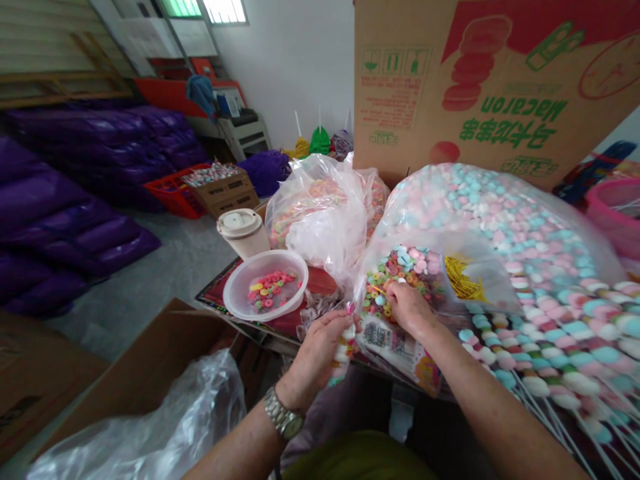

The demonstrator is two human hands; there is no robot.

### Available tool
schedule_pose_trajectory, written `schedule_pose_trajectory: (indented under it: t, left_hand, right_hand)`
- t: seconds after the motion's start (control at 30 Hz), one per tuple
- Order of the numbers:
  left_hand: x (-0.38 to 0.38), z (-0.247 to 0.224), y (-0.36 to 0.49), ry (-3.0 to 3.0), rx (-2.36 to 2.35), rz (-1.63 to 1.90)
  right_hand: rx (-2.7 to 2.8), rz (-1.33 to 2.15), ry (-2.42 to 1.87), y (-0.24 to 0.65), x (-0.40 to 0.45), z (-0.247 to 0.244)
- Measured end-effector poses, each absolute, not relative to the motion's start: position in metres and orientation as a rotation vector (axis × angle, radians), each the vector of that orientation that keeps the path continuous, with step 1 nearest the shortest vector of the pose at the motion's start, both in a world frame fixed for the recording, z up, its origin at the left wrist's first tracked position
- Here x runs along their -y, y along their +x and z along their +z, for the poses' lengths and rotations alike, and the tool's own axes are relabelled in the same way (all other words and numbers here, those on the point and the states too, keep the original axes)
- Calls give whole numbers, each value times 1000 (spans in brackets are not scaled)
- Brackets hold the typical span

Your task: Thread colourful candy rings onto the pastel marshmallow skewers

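Purple sacks [80,200] fill the left of the room; a carton [405,87] stands at far right, behind a bag [500,207] of marshmallows. On the table, the left hand [315,350] holds a filled packet [343,350] upright at the near edge. Just right, the right hand [411,310] has its fingers drawn together at the candy rings [400,272]; whether they grip anything, I cannot tell. Yellow ties [463,279] lie farther right, a bowl [236,283] left.

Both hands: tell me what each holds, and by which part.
The left hand holds a candy-filled clear packet near its upper end. The right hand is at the loose candies; whether it grips anything cannot be told.
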State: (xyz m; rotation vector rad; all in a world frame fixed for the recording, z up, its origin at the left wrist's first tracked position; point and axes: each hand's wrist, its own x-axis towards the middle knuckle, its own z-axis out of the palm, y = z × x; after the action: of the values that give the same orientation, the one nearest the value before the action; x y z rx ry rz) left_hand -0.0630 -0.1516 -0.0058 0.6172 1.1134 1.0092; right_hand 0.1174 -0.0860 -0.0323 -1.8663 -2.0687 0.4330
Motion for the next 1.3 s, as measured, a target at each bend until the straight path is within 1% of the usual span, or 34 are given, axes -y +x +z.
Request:
schedule_pose_trajectory:
  t: [0.1, 0.2, 0.3, 0.37, 0.43, 0.6, 0.7, 0.83, 0.9, 1.07, 1.13, 1.17, 1.23, 1.3]
  left_hand:
    - [150, -4, -67, 632, -1141, 1017]
    - [149, -5, -64, 639, -1133, 970]
    - [149, -8, -52, 699, -1106, 924]
    - [150, -10, -44, 796, -1066, 882]
    - [151, -13, -39, 894, -1032, 847]
    - [158, -21, -40, 1061, -979, 753]
    - [162, -22, -37, 1074, -1007, 794]
    - [165, -17, -32, 967, -968, 885]
    - [164, -13, -34, 914, -899, 806]
    - [160, -8, -40, 612, -577, 375]
    - [160, -6, -39, 562, -479, 319]
    - [160, -5, -37, 556, -470, 353]
    - [161, -2, -33, 572, -508, 470]
    - [161, 3, -28, 647, -596, 622]
  right_hand:
    - [2037, 436, -1806, 118, 91, -22]
    - [1977, 445, -1743, 119, 108, 1]
    - [1968, 619, -1453, 113, 133, 16]
    - [1941, 688, -1228, 107, 147, 14]
    - [1908, 688, -1138, 103, 155, 6]
    - [1982, 717, -1168, 110, 159, -8]
    - [2023, 662, -1249, 109, 166, -8]
    - [1641, 581, -1422, 105, 181, -9]
    - [1585, 683, -1416, 109, 187, -3]
    - [1977, 963, -1099, 132, 193, 27]
    - [2008, 1021, -1029, 136, 194, 31]
    - [1983, 1029, -1049, 136, 194, 30]
    - [1911, 947, -1145, 135, 194, 26]
    - [1904, 674, -1213, 132, 195, 23]
